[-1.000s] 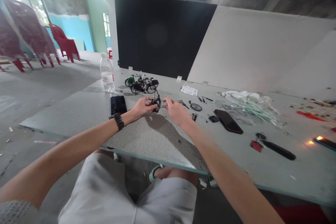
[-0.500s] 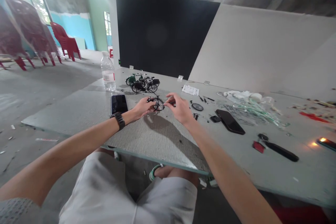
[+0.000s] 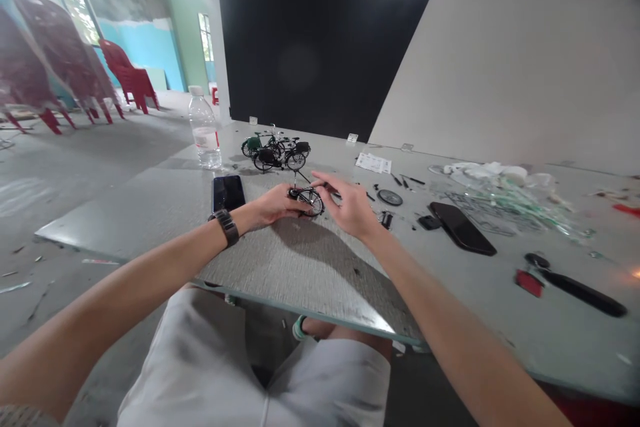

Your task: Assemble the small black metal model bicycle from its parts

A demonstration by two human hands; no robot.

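Miniature bicycle model point(image 3: 303, 196) at lower centre of table, pinched in left hand point(image 3: 270, 205); right hand point(image 3: 347, 209) half open just beside, hold unclear. Light, delicate: safest at tyre point(image 3: 319, 209), not spokes point(image 3: 309, 200).

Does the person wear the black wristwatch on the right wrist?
No, the black wristwatch sits on the left wrist, and the right forearm is bare.

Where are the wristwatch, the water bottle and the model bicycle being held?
black wristwatch point(image 3: 227, 227), head view, point on the strap
plastic water bottle point(image 3: 205, 138), head view, point on the label
miniature bicycle point(image 3: 311, 201), head view, point on a wheel
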